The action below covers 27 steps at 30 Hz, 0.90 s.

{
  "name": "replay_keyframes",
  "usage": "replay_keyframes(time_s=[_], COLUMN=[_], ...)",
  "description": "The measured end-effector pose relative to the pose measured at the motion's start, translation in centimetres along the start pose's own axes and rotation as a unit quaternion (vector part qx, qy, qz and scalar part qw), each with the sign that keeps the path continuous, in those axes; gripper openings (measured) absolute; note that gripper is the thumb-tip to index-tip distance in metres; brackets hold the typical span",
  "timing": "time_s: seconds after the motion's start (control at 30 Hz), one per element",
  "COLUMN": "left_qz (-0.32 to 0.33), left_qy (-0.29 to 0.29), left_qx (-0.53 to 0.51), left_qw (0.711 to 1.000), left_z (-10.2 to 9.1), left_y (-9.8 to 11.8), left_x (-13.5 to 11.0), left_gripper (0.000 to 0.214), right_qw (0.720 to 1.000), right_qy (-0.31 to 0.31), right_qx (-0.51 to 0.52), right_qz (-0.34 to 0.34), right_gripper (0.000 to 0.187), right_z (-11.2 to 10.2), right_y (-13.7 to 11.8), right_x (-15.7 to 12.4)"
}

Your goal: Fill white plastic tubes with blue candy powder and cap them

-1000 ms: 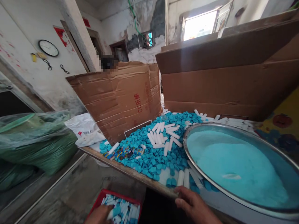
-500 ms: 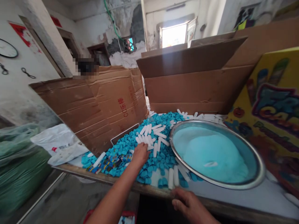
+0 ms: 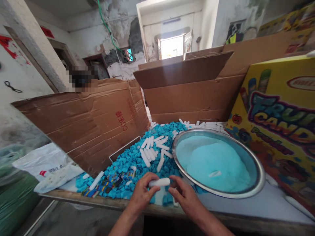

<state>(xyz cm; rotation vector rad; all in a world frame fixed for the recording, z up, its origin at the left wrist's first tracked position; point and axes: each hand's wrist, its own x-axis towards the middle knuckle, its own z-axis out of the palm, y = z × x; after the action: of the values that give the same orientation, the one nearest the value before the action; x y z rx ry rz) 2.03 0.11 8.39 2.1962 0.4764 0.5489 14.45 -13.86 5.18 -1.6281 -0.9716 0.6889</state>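
Observation:
My left hand grips a white plastic tube between thumb and fingers, holding it level above the table edge. At the tube's right end is my right hand, its fingers curved and the thumb apart from them; whether a fingertip touches the tube I cannot tell. Beneath and beyond both hands lies a heap of small blue caps, with several loose white tubes on top. To the right, a steel basin holds pale blue powder with a small whitish scoop-like piece in it.
Cardboard flaps rise behind the heap. A yellow printed candy box stands right of the basin. A white bag lies at the table's left end, beside a green sack. A person's blurred head shows behind the cardboard.
My left hand has come back from the pile with a white tube. My right hand has moved up and left to meet it. The view has shifted to the right.

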Motion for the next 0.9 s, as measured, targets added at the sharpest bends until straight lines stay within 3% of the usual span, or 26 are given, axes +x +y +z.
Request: replay_keyframes(time_s=[0.13, 0.2, 0.3, 0.37, 0.43, 0.5, 0.6, 0.67, 0.77, 0.83, 0.9], left_qz=[0.010, -0.041, -0.171, -0.228, -0.238, -0.230, -0.250, -0.277, -0.288, -0.286, -0.288], left_qy=[-0.017, 0.014, 0.098, 0.097, 0.073, 0.070, 0.084, 0.085, 0.074, 0.060, 0.056], left_qx=[-0.087, -0.180, -0.358, -0.426, -0.445, -0.439, -0.439, -0.442, -0.426, -0.412, -0.404], left_qw=[0.996, 0.983, 0.912, 0.870, 0.860, 0.866, 0.859, 0.849, 0.855, 0.863, 0.867], left_z=[1.7, 2.9, 5.1, 6.4, 7.3, 7.8, 8.6, 9.2, 9.6, 9.4, 8.9], left_y=[0.5, 0.0, -0.7, -0.4, 0.5, 1.7, 3.1, 3.6, 3.5, 3.0, 2.4], left_x=[-1.5, -1.6, -1.3, -1.1, -1.0, -0.9, -0.6, -0.5, -0.6, -0.8, -1.0], left_gripper=[0.019, 0.028, 0.047, 0.049, 0.045, 0.041, 0.044, 0.048, 0.048, 0.049, 0.053], right_qw=[0.992, 0.980, 0.953, 0.937, 0.939, 0.960, 0.987, 0.973, 0.931, 0.909, 0.902], right_qy=[-0.041, -0.040, -0.004, 0.030, 0.068, 0.107, 0.147, 0.151, 0.119, 0.108, 0.132], right_qx=[0.117, 0.188, 0.299, 0.344, 0.336, 0.257, 0.031, -0.125, -0.291, -0.350, -0.378], right_qz=[0.029, 0.050, 0.054, 0.049, 0.040, 0.022, -0.052, -0.118, -0.185, -0.198, -0.163], right_gripper=[0.040, 0.042, 0.045, 0.044, 0.041, 0.037, 0.025, 0.022, 0.021, 0.019, 0.020], right_z=[0.0, 0.1, 0.3, 0.5, 0.4, 0.2, 0.0, -0.1, -1.6, -4.3, -8.3], right_y=[-0.2, 0.3, 1.2, 1.7, 1.9, 2.3, 3.4, 4.0, 3.6, 2.3, 0.9], right_x=[-0.1, -0.6, -1.1, -1.4, -1.9, -2.4, -3.2, -3.8, -4.6, -4.8, -4.3])
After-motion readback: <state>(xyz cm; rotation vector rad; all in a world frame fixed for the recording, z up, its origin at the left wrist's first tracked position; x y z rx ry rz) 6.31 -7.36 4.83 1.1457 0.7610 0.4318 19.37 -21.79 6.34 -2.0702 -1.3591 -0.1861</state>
